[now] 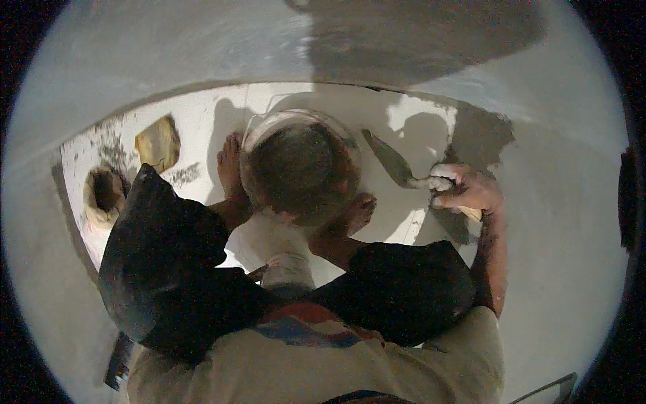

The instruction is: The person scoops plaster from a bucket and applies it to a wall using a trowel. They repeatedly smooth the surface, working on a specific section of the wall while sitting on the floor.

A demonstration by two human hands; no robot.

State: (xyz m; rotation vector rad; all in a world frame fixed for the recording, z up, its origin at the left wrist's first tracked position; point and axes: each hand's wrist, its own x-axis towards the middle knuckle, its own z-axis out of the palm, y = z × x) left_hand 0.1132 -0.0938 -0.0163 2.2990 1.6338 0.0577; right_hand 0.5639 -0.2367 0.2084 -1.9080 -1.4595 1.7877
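My right hand [471, 190] is closed around the handle of a pointing trowel [390, 158]. The trowel's grey, pointed blade reaches left toward the bucket, and the light end of its handle shows below my fist. The blade tip is apart from the bucket. Between my bare feet stands a round bucket [351, 151] with dark grey mix inside and smeared walls. No part of my left hand shows; only the sleeve on that side is visible at the lower left.
A white sheet [404, 232] with grey smears lies under the bucket. At its left are a yellowish block [158, 143], perhaps a sponge, and a round, hollow container [101, 214]. A pale cylindrical object [288, 271] stands between my legs. A curved-looking grey surface [202, 50] lies beyond.
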